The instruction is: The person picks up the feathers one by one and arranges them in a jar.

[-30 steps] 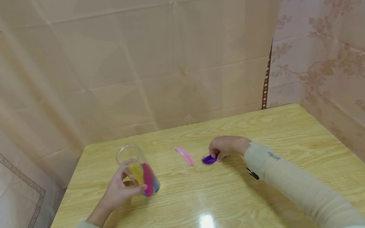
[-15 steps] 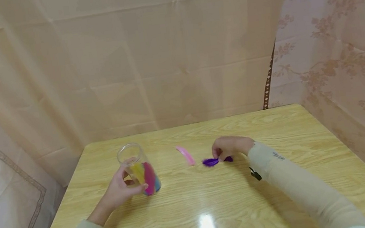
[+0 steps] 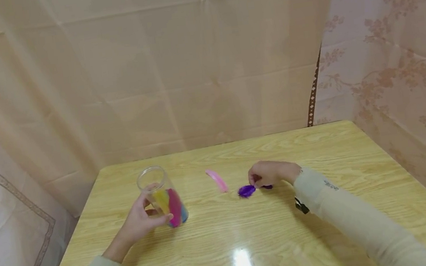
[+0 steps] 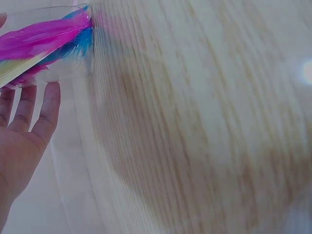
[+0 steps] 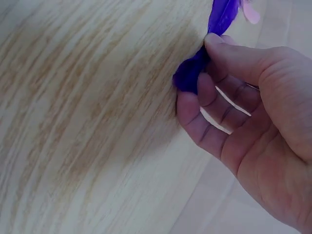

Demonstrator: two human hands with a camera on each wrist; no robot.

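Note:
My left hand (image 3: 144, 221) grips a clear cylindrical cup (image 3: 152, 177) at the table's left, fingers behind it and thumb in front. Inside the cup are a magenta feather (image 4: 44, 36), a yellow feather (image 4: 22, 68) and a blue one (image 4: 80, 44). My right hand (image 3: 268, 173) pinches a purple feather (image 5: 222, 17) by its middle between thumb and fingertips. One end of that feather points left and the other (image 5: 190, 75) shows under the fingers, low over the table. A pink feather (image 3: 217, 180) lies on the wood between cup and right hand.
The wood-grain table (image 3: 211, 241) has a bright light reflection near its front. Beige cloth (image 3: 188, 64) hangs behind the back edge, and a flower-patterned cloth (image 3: 399, 45) hangs along the right side.
My right hand has shifted slightly right, and its pinch is now farther along the purple feather, whose other end has come into view. The left hand and cup stay nearly still.

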